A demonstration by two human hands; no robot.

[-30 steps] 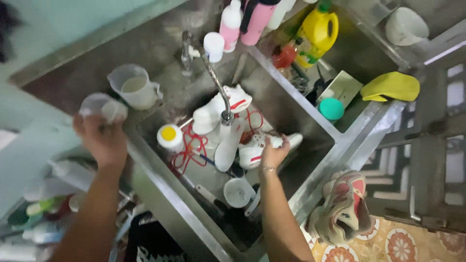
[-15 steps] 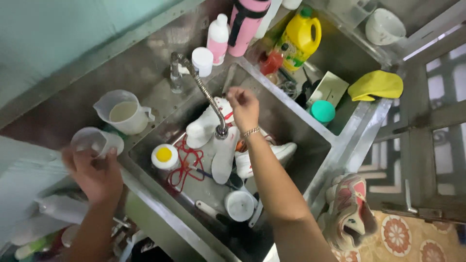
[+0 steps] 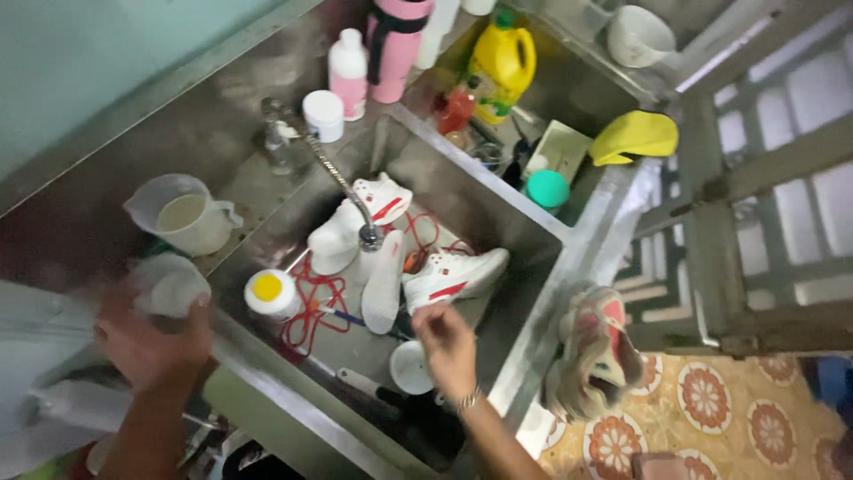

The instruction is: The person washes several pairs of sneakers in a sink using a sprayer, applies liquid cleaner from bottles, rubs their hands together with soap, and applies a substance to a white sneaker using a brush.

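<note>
While the left hand (image 3: 147, 342) grips a small clear plastic cup (image 3: 169, 284) at the near-left edge of the counter, its fingers are closed around the cup's lower part — blurred, so whether anything is in it cannot be told. Such a cup looks light, thin-walled and likely slick when wet; holding it around the body low down, as here, seems the sound place.

Just behind it stands a translucent plastic measuring jug with a handle (image 3: 182, 213), holding a pale cloudy liquid.

Next comes the stainless steel sink (image 3: 498, 191), under a curved metal tap (image 3: 338, 173). Lying in the basin: white sneakers with red stripes (image 3: 449, 276), loose red laces (image 3: 311, 302), a white insole (image 3: 382, 284), a white round tub with a yellow lid (image 3: 269, 292) and a small white cup (image 3: 410, 366).

Over the basin's near side hovers the right hand (image 3: 449, 342), fingers loosely curled and holding nothing, close to the nearer sneaker but not touching it.

Behind the sink stand a white and pink bottle (image 3: 347, 62), a tall pink flask (image 3: 395, 44) and a yellow jug with a green cap (image 3: 502, 58) — contents unseen. Farther right, a yellow cloth (image 3: 635, 138) lies on the ledge, and a worn pink and beige sneaker (image 3: 591, 351) hangs off the sink's right edge.
</note>
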